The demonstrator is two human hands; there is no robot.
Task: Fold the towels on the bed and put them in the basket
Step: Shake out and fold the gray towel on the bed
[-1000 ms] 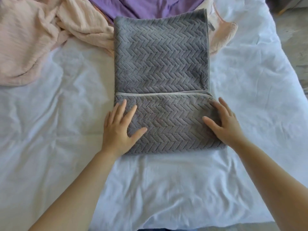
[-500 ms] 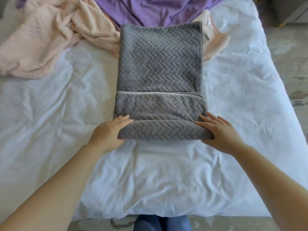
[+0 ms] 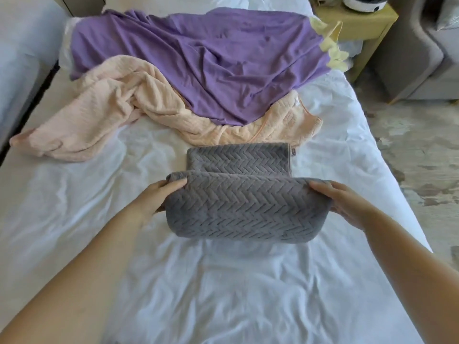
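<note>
Left hand (image 3: 159,198) and right hand (image 3: 347,204), each grip clamped on grey towel (image 3: 243,209) ends.

My view: two bare forearms, no sleeves reaching into frame. Left hand (image 3: 159,198) and right hand (image 3: 347,203) both bare: no gloves, rings, watch or bands seen. Fingernails too blurred to judge.
</note>
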